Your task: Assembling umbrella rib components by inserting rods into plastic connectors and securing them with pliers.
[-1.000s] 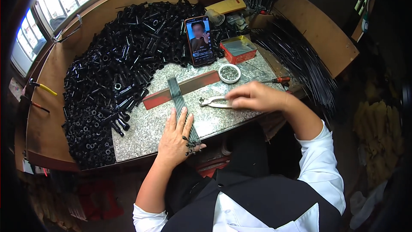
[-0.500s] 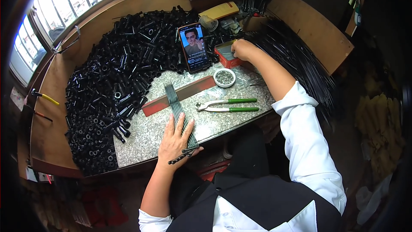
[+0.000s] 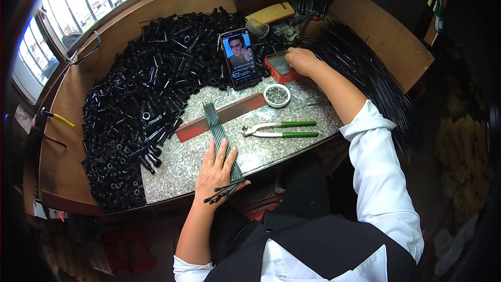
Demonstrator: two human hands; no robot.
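My left hand [image 3: 213, 173] holds a bundle of thin dark metal rods [image 3: 213, 117] at the table's front edge. Its fingers stretch along the bundle, with the thumb at the right side. Several black rod ends stick out near the wrist. The rods' far part lies across a red-brown angled bar [image 3: 242, 108]. At the back, my right hand [image 3: 304, 61] bends over a small red open box [image 3: 282, 75]. Its fingers are drawn together at the box's right rim; what they pinch, if anything, is hidden.
Beside the box are a white dish of small metal pieces [image 3: 276, 95] and green-handled pincers [image 3: 282, 129]. A phone [image 3: 240, 58] leans against a large heap of black parts [image 3: 135, 94]. Long black rods [image 3: 360, 62] lie at the right. A wooden rim [image 3: 62, 141] borders the table.
The whole view has shifted slightly. My right hand has moved a little at the box, with its fingers nearer the rim. My left hand stays on the rods.
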